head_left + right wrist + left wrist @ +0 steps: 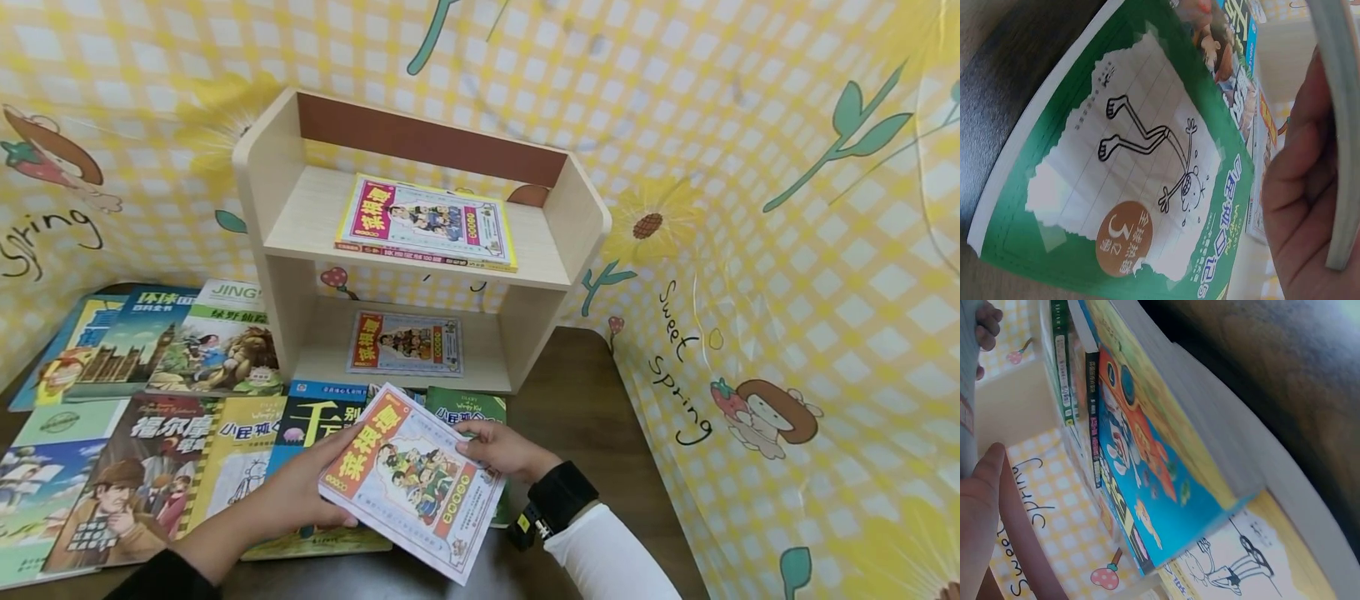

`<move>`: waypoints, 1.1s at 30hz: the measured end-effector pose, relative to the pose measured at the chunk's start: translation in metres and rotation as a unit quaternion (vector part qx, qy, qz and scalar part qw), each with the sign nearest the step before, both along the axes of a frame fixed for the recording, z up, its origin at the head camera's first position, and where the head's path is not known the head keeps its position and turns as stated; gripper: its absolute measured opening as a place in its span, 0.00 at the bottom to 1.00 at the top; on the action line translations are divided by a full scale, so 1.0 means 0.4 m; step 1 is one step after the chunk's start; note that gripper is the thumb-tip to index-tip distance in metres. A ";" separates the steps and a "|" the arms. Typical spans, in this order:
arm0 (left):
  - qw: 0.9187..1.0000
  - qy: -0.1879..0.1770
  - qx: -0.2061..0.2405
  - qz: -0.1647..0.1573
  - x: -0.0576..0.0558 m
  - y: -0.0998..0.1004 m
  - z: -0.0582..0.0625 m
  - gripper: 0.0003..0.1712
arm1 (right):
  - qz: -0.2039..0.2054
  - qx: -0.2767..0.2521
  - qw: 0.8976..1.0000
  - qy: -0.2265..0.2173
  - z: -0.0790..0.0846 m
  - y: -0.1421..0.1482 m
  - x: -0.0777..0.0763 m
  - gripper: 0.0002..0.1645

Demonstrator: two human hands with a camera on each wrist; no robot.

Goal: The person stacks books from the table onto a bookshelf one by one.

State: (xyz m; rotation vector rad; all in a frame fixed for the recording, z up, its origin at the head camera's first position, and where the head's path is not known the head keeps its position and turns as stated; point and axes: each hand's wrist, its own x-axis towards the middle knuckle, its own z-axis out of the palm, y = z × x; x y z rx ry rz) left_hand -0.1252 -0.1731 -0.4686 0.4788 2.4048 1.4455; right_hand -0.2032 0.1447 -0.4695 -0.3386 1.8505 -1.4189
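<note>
A white-covered book with a red-orange title band (420,479) is held tilted in front of the shelf, over other books. My left hand (303,479) grips its left edge. The right hand (510,450) pinches its upper right edge, thumb on the cover. In the right wrist view the held book (1342,125) shows edge-on against the curled fingers, beside a green book (1085,181) with a stick-figure drawing. Below the left hand, a blue book (1129,444) with an orange cartoon shows in the left wrist view.
A two-level wooden shelf (285,208) stands behind. Stacked books (427,221) lie flat on its upper board, and a similar orange-banded book (407,343) lies below. Several books, including a brown detective-cover one (127,483), spread across the dark table (600,467) to the left.
</note>
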 end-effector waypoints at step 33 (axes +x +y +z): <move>0.983 0.045 0.013 0.179 -0.023 0.039 0.024 0.71 | -0.306 -0.077 0.946 0.077 0.017 -0.090 0.054 0.39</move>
